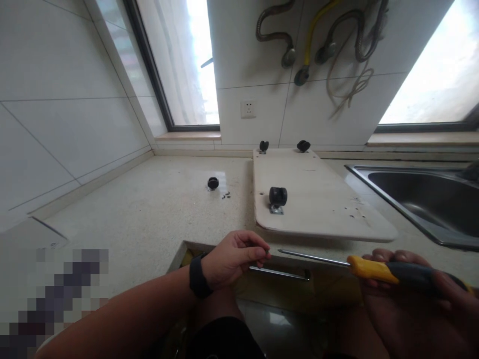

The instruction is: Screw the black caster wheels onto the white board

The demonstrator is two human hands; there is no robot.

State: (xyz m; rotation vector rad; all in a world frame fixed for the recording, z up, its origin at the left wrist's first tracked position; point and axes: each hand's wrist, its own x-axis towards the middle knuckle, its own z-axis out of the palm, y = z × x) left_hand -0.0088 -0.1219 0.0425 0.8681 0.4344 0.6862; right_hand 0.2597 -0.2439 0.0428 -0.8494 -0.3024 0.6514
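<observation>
My right hand (404,309) is wrapped round a screwdriver (374,269) with a yellow and black handle, its shaft pointing left. The tip is close to my left hand (239,254), where thumb and forefinger pinch a tiny item, seemingly a screw (267,252), mostly hidden. Beyond both hands lies a pale board (299,194) with rounded corners. A black caster wheel (277,197) stands on its near left corner, with two more, a left caster (264,145) and a right caster (303,145), along its far edge. Small holes show at the near right corner.
A loose caster (213,183) sits on the countertop (179,199) beside several small screws (226,195). To the right is a metal sink (430,199). A drawer or cabinet handle (280,273) is below the counter edge. Hoses (277,35) hang on the tiled wall above a socket (248,108).
</observation>
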